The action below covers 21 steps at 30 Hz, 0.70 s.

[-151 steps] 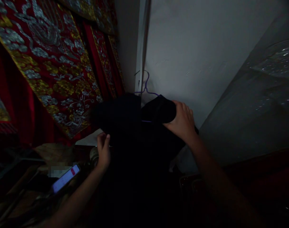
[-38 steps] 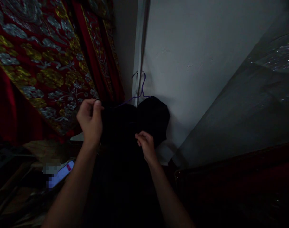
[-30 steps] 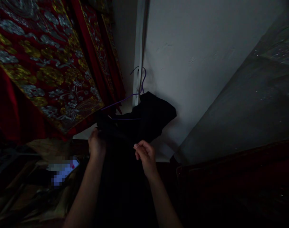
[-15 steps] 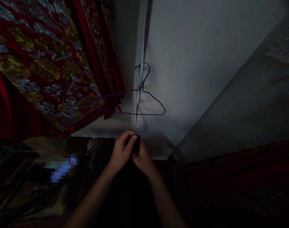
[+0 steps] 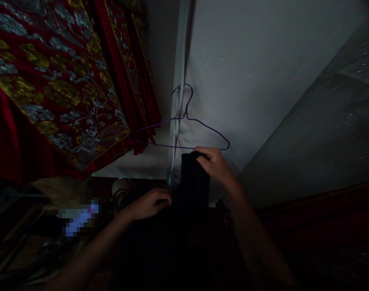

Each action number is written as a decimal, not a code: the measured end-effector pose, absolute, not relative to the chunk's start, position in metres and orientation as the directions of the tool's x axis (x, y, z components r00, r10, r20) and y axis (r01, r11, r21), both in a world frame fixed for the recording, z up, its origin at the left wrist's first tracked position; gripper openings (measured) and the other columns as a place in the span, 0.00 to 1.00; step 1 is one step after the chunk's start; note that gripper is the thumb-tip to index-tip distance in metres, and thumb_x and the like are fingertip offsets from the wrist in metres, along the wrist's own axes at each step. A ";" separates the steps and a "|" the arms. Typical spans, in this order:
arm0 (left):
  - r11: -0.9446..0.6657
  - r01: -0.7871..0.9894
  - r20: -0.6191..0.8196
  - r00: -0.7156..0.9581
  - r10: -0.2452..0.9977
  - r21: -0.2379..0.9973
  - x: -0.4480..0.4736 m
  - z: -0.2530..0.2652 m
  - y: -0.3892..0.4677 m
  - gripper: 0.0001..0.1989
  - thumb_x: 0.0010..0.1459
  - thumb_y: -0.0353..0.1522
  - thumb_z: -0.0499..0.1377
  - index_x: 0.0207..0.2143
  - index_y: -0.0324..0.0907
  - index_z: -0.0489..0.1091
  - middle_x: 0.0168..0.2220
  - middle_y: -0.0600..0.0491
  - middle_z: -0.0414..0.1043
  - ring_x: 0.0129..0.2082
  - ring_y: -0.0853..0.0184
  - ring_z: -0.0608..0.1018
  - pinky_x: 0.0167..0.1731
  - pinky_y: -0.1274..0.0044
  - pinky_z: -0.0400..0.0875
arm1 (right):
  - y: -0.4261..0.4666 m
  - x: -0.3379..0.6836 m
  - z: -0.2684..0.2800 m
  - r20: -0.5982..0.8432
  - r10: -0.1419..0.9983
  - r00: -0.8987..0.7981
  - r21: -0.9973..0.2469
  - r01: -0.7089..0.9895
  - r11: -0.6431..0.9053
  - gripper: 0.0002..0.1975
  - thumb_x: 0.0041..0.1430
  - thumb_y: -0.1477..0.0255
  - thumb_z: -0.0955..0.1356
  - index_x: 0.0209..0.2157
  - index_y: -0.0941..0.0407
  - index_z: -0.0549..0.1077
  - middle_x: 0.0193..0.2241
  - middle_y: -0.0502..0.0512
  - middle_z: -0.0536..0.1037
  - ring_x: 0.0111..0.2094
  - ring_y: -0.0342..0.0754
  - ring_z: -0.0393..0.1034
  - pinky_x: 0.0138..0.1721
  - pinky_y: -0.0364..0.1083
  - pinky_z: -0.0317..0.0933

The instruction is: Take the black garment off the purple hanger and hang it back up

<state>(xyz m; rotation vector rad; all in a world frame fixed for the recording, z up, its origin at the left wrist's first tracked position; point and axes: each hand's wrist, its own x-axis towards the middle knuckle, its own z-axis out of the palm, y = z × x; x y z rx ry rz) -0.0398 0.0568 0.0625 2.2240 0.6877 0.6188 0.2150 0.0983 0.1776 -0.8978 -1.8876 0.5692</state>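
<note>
A dark, thin wire-style hanger (image 5: 205, 126) hangs by its hook on a pale strip along the wall. Just under its bottom bar, my right hand (image 5: 213, 163) is closed on the upper edge of a black garment (image 5: 195, 182). The cloth drops from those fingers and merges into the darkness below, so what kind of garment it is cannot be made out. Lower and to the left, my left hand (image 5: 155, 203) has its fingers curled closed at the garment's left side, seeming to pinch the cloth. Nothing hangs on the hanger.
Red cloth with gold and silver embroidery (image 5: 66, 89) hangs at the left, behind the hanger's left end. A pale wall (image 5: 248, 60) stands ahead, with a shiny translucent sheet (image 5: 318, 141) at the right. Dim clutter (image 5: 60, 190) and a blurred-out patch (image 5: 78, 220) lie lower left.
My hands were together around a dark bundle and have moved apart. My right hand has risen to the right with the black cloth, now spread out. The hanger has turned to face me more.
</note>
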 end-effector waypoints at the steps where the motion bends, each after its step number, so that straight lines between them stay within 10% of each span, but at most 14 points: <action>1: -0.594 0.267 0.242 0.731 0.638 0.759 -0.040 0.065 0.056 0.12 0.69 0.35 0.54 0.35 0.42 0.74 0.40 0.49 0.74 0.43 0.63 0.77 0.47 0.72 0.71 | 0.106 0.216 0.182 0.620 0.753 -0.221 -0.682 0.323 0.656 0.09 0.51 0.73 0.63 0.27 0.56 0.76 0.26 0.50 0.77 0.32 0.47 0.72 0.36 0.44 0.63; 5: -0.506 0.176 0.321 0.591 0.740 0.844 -0.037 0.074 0.058 0.11 0.68 0.35 0.56 0.51 0.45 0.70 0.60 0.45 0.66 0.62 0.58 0.68 0.63 0.64 0.61 | 0.123 0.203 0.186 0.659 0.731 -0.176 -0.704 0.198 0.682 0.12 0.53 0.70 0.67 0.37 0.56 0.81 0.37 0.54 0.83 0.41 0.50 0.76 0.46 0.47 0.67; 9: -0.477 0.126 0.357 0.506 0.785 0.870 -0.023 0.072 0.072 0.35 0.65 0.37 0.61 0.69 0.48 0.49 0.69 0.46 0.56 0.69 0.57 0.59 0.68 0.63 0.53 | 0.108 0.187 0.189 0.504 0.749 -0.429 -0.775 0.157 0.612 0.16 0.59 0.66 0.65 0.41 0.57 0.83 0.33 0.54 0.83 0.35 0.49 0.76 0.43 0.47 0.68; 14: -0.454 0.287 0.206 0.609 0.766 0.843 -0.019 0.063 0.083 0.19 0.67 0.45 0.56 0.48 0.41 0.74 0.47 0.48 0.78 0.48 0.57 0.79 0.52 0.67 0.72 | 0.106 0.195 0.192 0.509 0.831 -0.225 -0.826 0.144 0.545 0.18 0.58 0.61 0.68 0.43 0.55 0.83 0.33 0.52 0.81 0.32 0.47 0.72 0.38 0.45 0.67; 21: -0.508 0.637 0.186 0.503 0.844 0.580 -0.070 0.052 0.094 0.22 0.69 0.48 0.50 0.40 0.42 0.74 0.37 0.50 0.79 0.37 0.60 0.80 0.40 0.73 0.71 | 0.158 0.204 0.128 0.100 0.995 0.030 -0.995 -0.014 0.100 0.34 0.62 0.44 0.56 0.35 0.56 0.80 0.21 0.52 0.74 0.27 0.50 0.71 0.29 0.45 0.66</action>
